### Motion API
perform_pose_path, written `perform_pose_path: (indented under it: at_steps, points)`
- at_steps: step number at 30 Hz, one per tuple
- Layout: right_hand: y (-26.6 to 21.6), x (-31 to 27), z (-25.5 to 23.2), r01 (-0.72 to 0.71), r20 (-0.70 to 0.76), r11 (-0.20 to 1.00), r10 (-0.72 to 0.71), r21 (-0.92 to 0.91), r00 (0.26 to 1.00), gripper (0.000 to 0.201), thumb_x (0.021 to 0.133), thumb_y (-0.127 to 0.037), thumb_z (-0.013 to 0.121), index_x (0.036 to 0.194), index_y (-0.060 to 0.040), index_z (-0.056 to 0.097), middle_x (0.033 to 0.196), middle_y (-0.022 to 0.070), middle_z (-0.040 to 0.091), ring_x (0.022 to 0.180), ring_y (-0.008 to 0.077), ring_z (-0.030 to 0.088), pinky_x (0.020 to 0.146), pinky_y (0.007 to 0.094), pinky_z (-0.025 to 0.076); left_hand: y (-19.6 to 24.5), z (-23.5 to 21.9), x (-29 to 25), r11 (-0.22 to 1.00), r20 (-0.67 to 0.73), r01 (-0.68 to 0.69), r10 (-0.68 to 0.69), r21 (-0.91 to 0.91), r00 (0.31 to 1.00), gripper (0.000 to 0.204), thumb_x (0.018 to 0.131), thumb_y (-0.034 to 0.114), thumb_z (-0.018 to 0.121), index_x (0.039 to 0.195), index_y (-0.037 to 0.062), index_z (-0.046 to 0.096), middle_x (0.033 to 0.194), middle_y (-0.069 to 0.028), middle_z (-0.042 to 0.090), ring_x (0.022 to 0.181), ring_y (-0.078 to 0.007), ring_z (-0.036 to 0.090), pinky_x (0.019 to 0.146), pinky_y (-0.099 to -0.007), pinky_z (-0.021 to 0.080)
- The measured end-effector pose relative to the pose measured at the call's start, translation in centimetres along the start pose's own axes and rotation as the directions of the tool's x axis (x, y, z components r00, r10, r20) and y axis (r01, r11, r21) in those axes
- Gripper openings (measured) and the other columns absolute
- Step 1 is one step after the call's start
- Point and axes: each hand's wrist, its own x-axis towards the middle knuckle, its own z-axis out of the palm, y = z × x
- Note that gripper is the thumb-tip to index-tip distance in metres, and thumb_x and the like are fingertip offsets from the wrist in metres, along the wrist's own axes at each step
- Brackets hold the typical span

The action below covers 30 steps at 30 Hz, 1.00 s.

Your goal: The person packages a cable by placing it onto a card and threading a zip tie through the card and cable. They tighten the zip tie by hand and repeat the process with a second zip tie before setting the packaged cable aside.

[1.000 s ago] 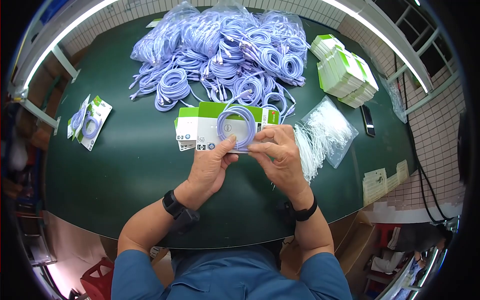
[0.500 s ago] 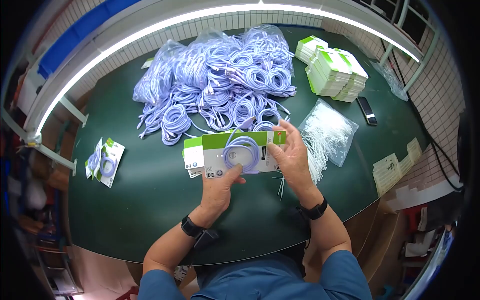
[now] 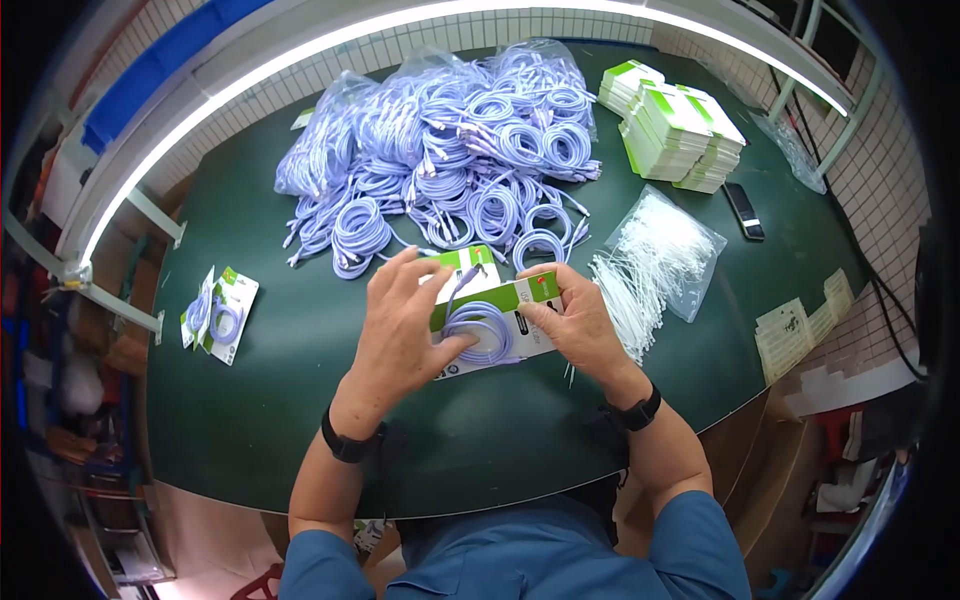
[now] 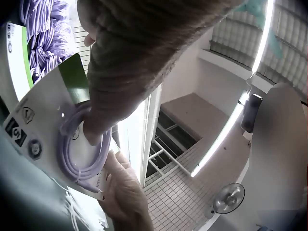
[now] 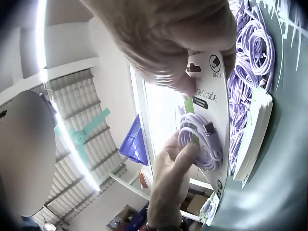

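Card [image 3: 534, 332], white with a green top band and "USB-C cable" print, is held up in front of the person, above the near-middle part of the table [image 3: 260, 430]. Coiled lavender cable [image 3: 480, 311] lies against its printed face; one plug end projects up past the coil, over the green band.

Right hand [image 3: 583, 325]: fingers pinch the card at its right end, thumb on the printed face. Left hand [image 3: 398, 325]: fingers spread and raised at the card's left end, thumb reaching over the face to touch the coil. Whether the other left fingers touch the card, cannot tell.

Just behind the held card, a small stack of cards [image 3: 478, 258] lies on the table. Beyond it, a large heap of lavender cables [image 3: 440, 190], the far part in clear bags. Right of the hands: loose white ties spilling from a clear bag of ties [image 3: 660, 235]. Farther right, a phone [image 3: 744, 212]; near it, tall piles of cards [image 3: 668, 135], green and white. At the table's right edge, printed sheets [image 3: 785, 340]. Far left, well apart from the hands: carded cables [image 3: 241, 292], leaning together.
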Motion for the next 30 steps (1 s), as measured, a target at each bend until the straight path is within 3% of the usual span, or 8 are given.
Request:
perform_pose_path:
  at_steps: [2,6,9,10,13,23,26,30]
  points:
    - [0.2,-0.2,0.5,0.006,0.052,0.999,-0.004,-0.051,0.999,0.033,0.098,-0.006,0.077,0.129,-0.0007,0.066,0.108,0.007,0.076,0.096,0.0118,0.073,0.084,0.0294,0.06,-0.2,0.7,-0.8,0.994,0.151,-0.108,0.111,-0.023,0.982,0.061,0.081,0.019,0.085,0.136,0.0014,0.066,0.11,-0.0151,0.07,0.111,-0.0336,0.065,0.102,-0.0476,0.049]
    - [0.1,-0.1,0.7,0.023,0.092,0.978,-0.004,-0.21,0.996,0.041,0.093,-0.004,0.081,0.131,-0.0022,0.066,0.105,0.0069,0.076,0.093,0.0129,0.073,0.083,0.0299,0.06,0.0,3.0,-2.5,1.0,0.263,0.012,-0.006,-0.02,0.965,0.054,0.079,0.012,0.085,0.131,0.0043,0.071,0.105,-0.014,0.073,0.103,-0.0345,0.069,0.092,-0.0459,0.052]
    - [-0.2,-0.1,1.6,0.348,0.039,0.888,-0.353,-0.3,0.935,0.043,0.087,-0.002,0.085,0.127,-0.0036,0.069,0.103,0.0077,0.075,0.092,0.0182,0.073,0.082,0.0329,0.061,0.4,3.9,-3.3,0.999,0.22,0.006,0.003,-0.039,0.976,0.052,0.079,0.011,0.084,0.13,0.0062,0.071,0.101,-0.0107,0.072,0.096,-0.0331,0.07,0.086,-0.0453,0.053]
    - [0.0,-0.2,1.5,0.342,0.045,0.89,-0.345,-0.303,0.938,0.043,0.087,-0.002,0.085,0.127,-0.0036,0.069,0.103,0.0077,0.075,0.092,0.0182,0.073,0.082,0.0329,0.061,0.6,4.2,-3.6,0.999,0.197,0.0,0.008,-0.044,0.98,0.052,0.079,0.01,0.083,0.129,0.0071,0.071,0.098,-0.0091,0.072,0.092,-0.0324,0.07,0.083,-0.0451,0.054]
    - [0.9,0.2,1.6,0.575,0.248,0.691,-0.522,-0.438,0.816,0.034,0.083,-0.001,0.087,0.114,-0.0039,0.073,0.101,0.0089,0.073,0.093,0.0253,0.073,0.081,0.036,0.06,0.2,5.1,-3.9,0.998,0.081,-0.059,0.06,-0.017,0.995,0.046,0.081,0.011,0.082,0.125,0.0075,0.072,0.092,-0.0077,0.069,0.081,-0.0302,0.069,0.075,-0.0421,0.054]
    - [0.7,0.3,1.9,0.577,0.223,0.698,-0.537,-0.425,0.814,0.022,0.082,0.001,0.087,0.097,-0.0041,0.071,0.1,0.0091,0.073,0.091,0.0272,0.071,0.078,0.0373,0.058,0.2,4.5,-4.7,0.981,-0.029,-0.013,0.007,-0.193,1.0,0.042,0.072,0.003,0.083,0.112,0.0073,0.073,0.088,-0.0066,0.069,0.08,-0.0269,0.071,0.07,-0.0405,0.057]
    - [0.3,0.1,1.8,0.603,0.221,0.695,-0.566,-0.392,0.794,0.023,0.08,0.002,0.088,0.096,-0.0043,0.072,0.099,0.0085,0.073,0.09,0.0263,0.07,0.077,0.0373,0.058,0.1,4.3,-4.3,0.969,-0.168,-0.122,0.086,-0.217,0.982,0.033,0.072,-0.002,0.086,0.101,0.0057,0.073,0.089,-0.0085,0.074,0.081,-0.0283,0.074,0.071,-0.0392,0.059]
    - [0.1,-0.1,1.7,0.595,0.209,0.673,-0.568,-0.439,0.796,0.023,0.078,0.002,0.089,0.094,-0.0045,0.073,0.096,0.0073,0.073,0.088,0.0252,0.069,0.074,0.0366,0.057,-0.4,4.7,-4.3,0.951,-0.185,-0.182,0.138,-0.25,0.973,0.033,0.072,-0.003,0.088,0.101,0.004,0.073,0.093,-0.0096,0.075,0.086,-0.0299,0.075,0.078,-0.0395,0.062]
